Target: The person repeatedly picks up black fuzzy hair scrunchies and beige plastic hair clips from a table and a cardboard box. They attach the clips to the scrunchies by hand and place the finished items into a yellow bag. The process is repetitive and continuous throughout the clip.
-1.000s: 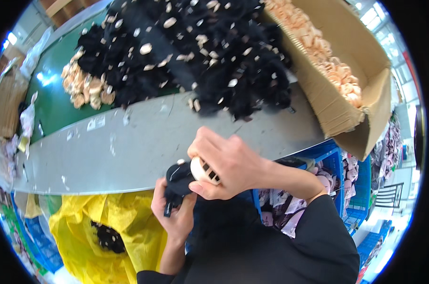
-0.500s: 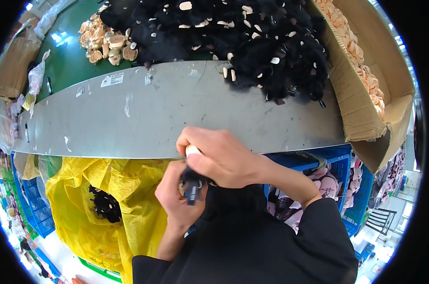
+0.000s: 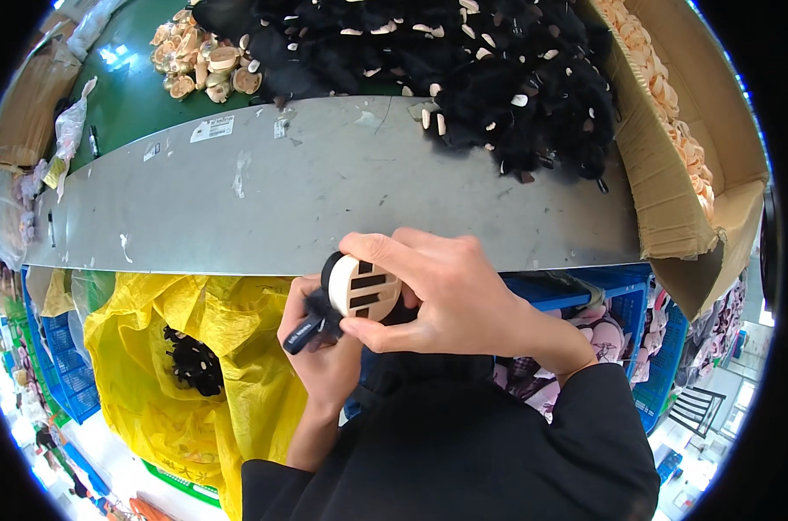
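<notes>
We see the right hand [image 3: 446, 286] pinching a round peach piece [image 3: 377, 291] between thumb and fingers, its slotted face turned up toward us and a black edge showing on its left side. The left hand [image 3: 329, 373] sits just below and to the left, its fingers curled around a small black furry piece [image 3: 320, 313], from which a dark label strip [image 3: 303, 335] sticks out at a slant. The two pieces meet or overlap between the hands — whether they are joined, we cannot tell. Just beyond the hands we have the bare grey metal tabletop [image 3: 298, 208]; farther off, ahead and to the right, lies a heap of black furry pieces [image 3: 524, 87] dotted with pale bits. A smaller pile of peach pieces [image 3: 203, 65] lies ahead and left of the hands, and a cardboard box [image 3: 663, 191] of peach parts [image 3: 659, 78] stands well to their right. To the left of the left hand we find a yellow bag [image 3: 246, 347] with black pieces [image 3: 194, 360] inside — and right of the right forearm, a blue crate [image 3: 620, 304] holding pink-and-black items [image 3: 598, 334].
</notes>
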`<action>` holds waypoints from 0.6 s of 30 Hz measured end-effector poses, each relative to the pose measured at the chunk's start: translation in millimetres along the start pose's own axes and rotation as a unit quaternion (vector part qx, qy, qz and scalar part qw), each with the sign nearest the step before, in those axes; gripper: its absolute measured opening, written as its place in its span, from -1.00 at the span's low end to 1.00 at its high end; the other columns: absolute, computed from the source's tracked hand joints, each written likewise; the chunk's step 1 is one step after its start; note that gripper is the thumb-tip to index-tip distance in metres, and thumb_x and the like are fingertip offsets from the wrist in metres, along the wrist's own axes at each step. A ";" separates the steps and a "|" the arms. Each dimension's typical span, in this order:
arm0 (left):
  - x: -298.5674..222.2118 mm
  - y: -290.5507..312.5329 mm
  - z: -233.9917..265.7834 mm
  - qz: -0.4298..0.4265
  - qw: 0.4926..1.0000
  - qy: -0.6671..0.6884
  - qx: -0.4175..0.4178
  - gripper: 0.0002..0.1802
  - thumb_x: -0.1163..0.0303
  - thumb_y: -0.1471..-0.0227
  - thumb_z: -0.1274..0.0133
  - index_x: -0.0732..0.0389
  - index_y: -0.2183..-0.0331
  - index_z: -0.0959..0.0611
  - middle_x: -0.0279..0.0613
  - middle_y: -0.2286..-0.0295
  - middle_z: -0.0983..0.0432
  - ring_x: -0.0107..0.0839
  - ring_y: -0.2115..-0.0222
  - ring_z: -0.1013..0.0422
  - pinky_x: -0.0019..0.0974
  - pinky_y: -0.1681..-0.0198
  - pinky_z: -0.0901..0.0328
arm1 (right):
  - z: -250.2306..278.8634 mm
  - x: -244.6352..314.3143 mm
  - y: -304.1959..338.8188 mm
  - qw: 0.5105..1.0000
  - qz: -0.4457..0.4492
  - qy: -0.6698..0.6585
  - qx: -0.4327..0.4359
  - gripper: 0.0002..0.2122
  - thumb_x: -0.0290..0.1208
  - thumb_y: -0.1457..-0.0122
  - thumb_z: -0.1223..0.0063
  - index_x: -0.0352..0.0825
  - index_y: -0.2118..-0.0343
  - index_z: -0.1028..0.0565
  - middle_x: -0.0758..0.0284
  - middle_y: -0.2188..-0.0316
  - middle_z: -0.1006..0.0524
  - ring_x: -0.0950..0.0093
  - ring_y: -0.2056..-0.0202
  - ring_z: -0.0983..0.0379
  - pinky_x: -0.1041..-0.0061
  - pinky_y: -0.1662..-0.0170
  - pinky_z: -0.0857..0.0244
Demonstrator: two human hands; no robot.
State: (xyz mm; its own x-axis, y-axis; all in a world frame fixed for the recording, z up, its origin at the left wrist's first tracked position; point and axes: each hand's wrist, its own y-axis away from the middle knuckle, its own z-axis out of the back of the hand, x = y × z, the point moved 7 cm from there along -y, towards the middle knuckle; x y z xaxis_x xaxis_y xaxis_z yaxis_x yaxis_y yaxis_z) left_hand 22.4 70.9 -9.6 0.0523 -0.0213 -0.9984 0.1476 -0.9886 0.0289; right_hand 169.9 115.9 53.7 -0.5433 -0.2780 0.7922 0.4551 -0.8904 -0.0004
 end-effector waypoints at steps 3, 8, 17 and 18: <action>2.5 -1.5 -1.0 0.059 0.994 0.087 -0.022 -0.75 0.69 0.14 -0.06 0.28 0.32 -0.49 -0.38 0.39 -0.45 -0.65 0.34 -0.34 -0.52 0.21 -0.28 | 8.2 10.4 3.5 0.987 0.130 0.000 -0.090 -0.44 -0.36 0.08 -0.32 -0.21 -0.08 -0.49 0.21 0.31 -0.44 0.28 0.42 -0.55 0.39 0.38 -0.48; 20.8 4.1 4.6 0.242 0.925 0.292 0.013 -0.63 0.51 0.13 -0.04 0.39 0.18 -0.56 -0.18 0.28 -0.58 -0.40 0.26 -0.54 -0.35 0.12 -0.43 | 14.6 15.4 0.3 0.966 0.257 0.000 -0.029 -0.38 -0.61 0.09 -0.14 -0.20 -0.15 -0.44 0.19 0.19 -0.41 0.23 0.22 -0.50 0.37 0.21 -0.44; -2.2 5.7 2.3 0.175 0.967 0.178 0.056 -0.61 0.46 0.15 -0.09 0.34 0.18 -0.53 -0.24 0.29 -0.53 -0.46 0.29 -0.48 -0.40 0.19 -0.39 | -4.0 30.0 -7.1 0.959 0.266 -0.087 -0.034 -0.56 -0.76 0.09 -0.06 -0.42 0.05 -0.48 0.14 0.14 -0.51 0.20 0.20 -0.53 0.34 0.17 -0.44; -7.9 5.1 0.7 0.155 0.971 0.176 0.052 -0.66 0.50 0.14 -0.11 0.34 0.21 -0.56 -0.27 0.33 -0.54 -0.52 0.31 -0.47 -0.43 0.23 -0.38 | -6.5 28.2 -6.8 0.960 0.263 -0.095 -0.031 -0.59 -0.75 0.05 -0.07 -0.41 0.05 -0.48 0.14 0.14 -0.52 0.19 0.22 -0.53 0.34 0.18 -0.44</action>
State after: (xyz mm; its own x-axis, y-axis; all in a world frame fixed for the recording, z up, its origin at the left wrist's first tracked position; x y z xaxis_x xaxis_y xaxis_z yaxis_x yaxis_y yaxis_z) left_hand 22.1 65.9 -1.7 0.4155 -0.2854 -0.8637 -0.0285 -0.9531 0.3012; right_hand 146.9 111.8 72.1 -0.1085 -0.6291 0.7697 0.5852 -0.6664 -0.4621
